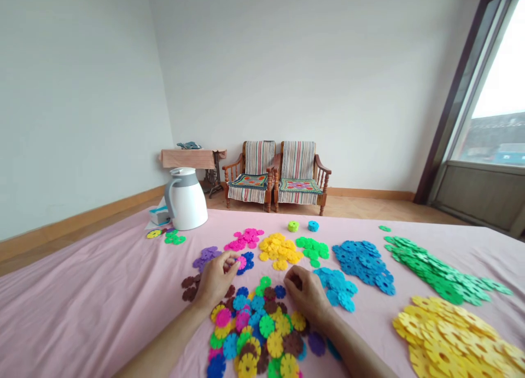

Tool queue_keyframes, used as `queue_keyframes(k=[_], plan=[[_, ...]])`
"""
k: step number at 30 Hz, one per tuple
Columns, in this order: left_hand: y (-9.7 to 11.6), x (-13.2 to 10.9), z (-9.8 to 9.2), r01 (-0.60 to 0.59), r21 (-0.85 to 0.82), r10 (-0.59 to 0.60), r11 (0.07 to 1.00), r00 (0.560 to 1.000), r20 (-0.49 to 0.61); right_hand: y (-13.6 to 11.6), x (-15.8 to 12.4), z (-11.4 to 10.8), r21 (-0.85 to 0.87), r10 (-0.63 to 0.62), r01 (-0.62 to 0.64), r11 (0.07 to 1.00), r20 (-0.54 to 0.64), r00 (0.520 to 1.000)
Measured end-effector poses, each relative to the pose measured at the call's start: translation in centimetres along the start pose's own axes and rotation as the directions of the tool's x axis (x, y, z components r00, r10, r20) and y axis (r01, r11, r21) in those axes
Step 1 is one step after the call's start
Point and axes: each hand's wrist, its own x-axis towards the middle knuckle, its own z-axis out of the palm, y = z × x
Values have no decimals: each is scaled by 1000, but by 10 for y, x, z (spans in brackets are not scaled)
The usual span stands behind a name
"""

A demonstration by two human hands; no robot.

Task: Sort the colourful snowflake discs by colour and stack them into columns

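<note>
Here we are at the pink-sheeted bed, both hands working over the heap of plastic discs! The left hand [215, 282] is pinched closed at the fingertips, right up against a pink disc [241, 263], though I can't tell whether it's actually held. The right hand [305, 296] is curled shut around a dark brown disc [296, 282], gripping it at the top of the mixed heap [256, 334], which sits at the bottom centre of the frame, just below both hands.

Sorted piles fan out across the pink sheet [90, 307]: brown [189, 288] beside the left hand, then purple [208, 256], pink [244, 238], yellow [279, 252] and green [312, 248]. Light blue [336, 288] sits just beside the right hand, with darker blue [363, 266] next to it. A big green pile [438, 271] and a big yellow pile [447, 334] fill the right of the frame.

Upper left, a white jug [186, 200] stands on the sheet beside a tissue box [159, 215]. Beyond the bed, two striped wooden chairs [276, 173] stand against the far wall.
</note>
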Motion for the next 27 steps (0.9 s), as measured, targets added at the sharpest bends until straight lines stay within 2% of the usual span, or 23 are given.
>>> queue_keyframes(k=[3,7,10,14,16,19,21,22,24,25,27], plan=[[-2,11,0,6,-4,-6,1000,1000,18,0,1,0,18,3,-2,1000,-12,1000],[-6,35,4,52,155,-62,987,996,66,0,2,-2,32,-1,1,999,-16,1000],[-8,56,8,90,243,-100,966,995,28,0,2,-2,44,-3,4,999,-17,1000],[-9,75,10,141,279,-129,950,990,-60,1,3,-2,55,-6,6,998,-11,1000],[-8,76,10,142,280,-126,949,989,-72,1,3,-2,54,-3,4,999,-11,1000],[-6,65,7,106,261,-105,959,994,-21,1,3,-2,50,-1,1,999,-7,1000],[-1,52,1,70,218,-88,973,993,78,1,3,-3,45,0,0,999,-4,1000],[2,46,-3,52,182,-82,982,983,162,1,2,-3,43,0,0,999,-4,1000],[12,33,-15,28,123,-74,992,919,386,2,2,-3,38,2,-2,999,-3,1000],[18,28,-22,26,120,-83,992,861,501,2,2,-3,36,3,-3,999,-2,1000],[30,20,-37,26,144,-122,989,693,710,3,2,-3,34,3,-3,999,1,1000]])
